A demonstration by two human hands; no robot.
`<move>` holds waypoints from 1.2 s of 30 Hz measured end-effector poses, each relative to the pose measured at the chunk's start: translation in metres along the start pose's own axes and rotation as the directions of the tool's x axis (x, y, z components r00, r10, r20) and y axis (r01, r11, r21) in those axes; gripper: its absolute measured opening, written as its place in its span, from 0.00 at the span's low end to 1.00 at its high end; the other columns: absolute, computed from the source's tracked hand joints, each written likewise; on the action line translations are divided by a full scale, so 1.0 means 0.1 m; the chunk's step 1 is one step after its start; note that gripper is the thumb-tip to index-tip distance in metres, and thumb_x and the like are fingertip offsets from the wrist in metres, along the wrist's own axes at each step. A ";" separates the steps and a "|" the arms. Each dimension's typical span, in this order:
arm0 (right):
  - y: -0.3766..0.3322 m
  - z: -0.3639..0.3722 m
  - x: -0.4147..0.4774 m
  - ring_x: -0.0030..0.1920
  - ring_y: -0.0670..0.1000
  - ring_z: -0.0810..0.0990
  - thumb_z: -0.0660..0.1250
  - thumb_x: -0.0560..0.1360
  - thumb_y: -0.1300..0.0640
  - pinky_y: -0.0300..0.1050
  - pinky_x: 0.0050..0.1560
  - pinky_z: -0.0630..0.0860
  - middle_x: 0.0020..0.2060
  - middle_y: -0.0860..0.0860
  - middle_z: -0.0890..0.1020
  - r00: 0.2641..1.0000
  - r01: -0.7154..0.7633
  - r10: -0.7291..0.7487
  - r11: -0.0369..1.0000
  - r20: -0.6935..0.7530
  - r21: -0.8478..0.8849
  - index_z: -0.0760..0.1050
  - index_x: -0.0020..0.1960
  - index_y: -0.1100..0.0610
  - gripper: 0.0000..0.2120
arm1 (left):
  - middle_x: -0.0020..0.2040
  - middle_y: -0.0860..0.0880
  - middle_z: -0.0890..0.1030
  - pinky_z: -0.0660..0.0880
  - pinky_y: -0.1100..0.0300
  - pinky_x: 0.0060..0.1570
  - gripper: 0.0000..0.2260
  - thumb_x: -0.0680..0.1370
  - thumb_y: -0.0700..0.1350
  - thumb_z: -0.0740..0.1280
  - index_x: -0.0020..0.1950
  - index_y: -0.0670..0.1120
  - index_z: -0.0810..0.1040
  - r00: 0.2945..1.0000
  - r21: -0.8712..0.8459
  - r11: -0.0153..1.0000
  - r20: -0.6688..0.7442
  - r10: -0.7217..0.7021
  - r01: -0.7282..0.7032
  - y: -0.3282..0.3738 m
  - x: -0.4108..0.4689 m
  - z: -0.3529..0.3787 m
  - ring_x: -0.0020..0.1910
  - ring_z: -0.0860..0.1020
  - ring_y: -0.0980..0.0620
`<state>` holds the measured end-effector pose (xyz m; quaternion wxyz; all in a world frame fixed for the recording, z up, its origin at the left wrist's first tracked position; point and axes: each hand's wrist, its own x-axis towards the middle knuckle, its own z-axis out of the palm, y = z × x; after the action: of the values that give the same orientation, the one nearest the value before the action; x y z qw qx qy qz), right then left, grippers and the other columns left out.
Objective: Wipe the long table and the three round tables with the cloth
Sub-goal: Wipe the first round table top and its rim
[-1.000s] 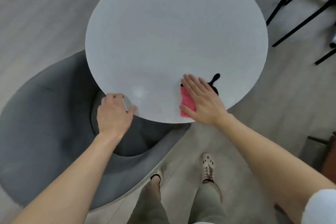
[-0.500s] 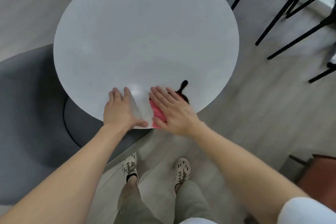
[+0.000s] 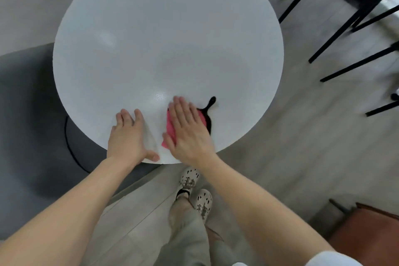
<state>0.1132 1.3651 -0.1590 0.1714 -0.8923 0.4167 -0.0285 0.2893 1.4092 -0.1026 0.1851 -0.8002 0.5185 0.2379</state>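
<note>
round table: white top, seen from above, you stand at its near edge.
cloth: pink, lies flat on the near part of the top, just inside the rim. most of it is hidden under your right hand.
right hand: palm down on the cloth, fingers straight and close together, pointing away from you. it presses, it does not grip.
a black piece with a narrow tail sticks out from under that hand on the far right side; you cannot tell whether it is part of the cloth.
left hand: flat on the bare top just beside the cloth, not touching it. fingers extended and relaxed, thumb lying along the rim. it holds nothing.
surroundings: grey padded seat low on the left, a black cable against it; black chair legs on the floor far right; your light patterned shoes below the table edge.
</note>
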 end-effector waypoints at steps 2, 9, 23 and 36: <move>-0.07 0.03 -0.02 0.88 0.55 0.40 0.51 0.88 0.36 0.58 0.87 0.47 0.88 0.58 0.47 0.982 0.172 -0.171 0.985 0.073 0.005 0.47 0.88 0.62 0.40 | 0.86 0.33 0.48 0.65 0.43 0.81 0.74 0.57 0.70 0.84 0.86 0.44 0.42 1.000 -0.013 1.000 -0.014 0.003 -0.003 0.02 -0.01 0.01 0.87 0.45 0.37; 1.99 -0.76 0.45 0.88 0.51 0.44 0.56 0.87 0.37 0.61 0.87 0.48 0.89 0.52 0.49 0.980 0.187 -0.177 0.974 0.086 -0.127 0.47 0.89 0.56 0.40 | 0.85 0.33 0.46 0.59 0.45 0.83 0.73 0.58 0.69 0.85 0.85 0.44 0.40 1.000 0.012 1.000 -0.020 -0.009 0.009 0.05 0.00 0.02 0.87 0.43 0.34; 1.33 -0.46 0.24 0.88 0.53 0.43 0.56 0.88 0.38 0.59 0.87 0.49 0.88 0.54 0.49 0.792 0.589 -0.568 0.808 0.226 -0.034 0.49 0.89 0.58 0.38 | 0.85 0.36 0.46 0.68 0.48 0.79 0.74 0.58 0.62 0.87 0.85 0.43 0.40 0.988 0.025 0.990 0.074 -0.138 0.137 0.19 0.01 -0.13 0.87 0.45 0.38; 2.03 -0.77 0.55 0.88 0.58 0.40 0.48 0.89 0.42 0.61 0.87 0.45 0.88 0.60 0.44 0.962 0.254 -0.241 0.963 0.130 -0.093 0.42 0.88 0.63 0.37 | 0.88 0.42 0.45 0.61 0.35 0.81 0.71 0.56 0.74 0.82 0.86 0.51 0.45 0.901 -0.369 0.828 0.074 -0.426 0.422 1.68 -0.02 -0.27 0.88 0.45 0.43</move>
<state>-0.0151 1.1816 -0.1580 0.1417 -0.9456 0.2918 0.0256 0.1397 1.3304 -0.0878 0.0732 -0.9169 0.2736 0.2812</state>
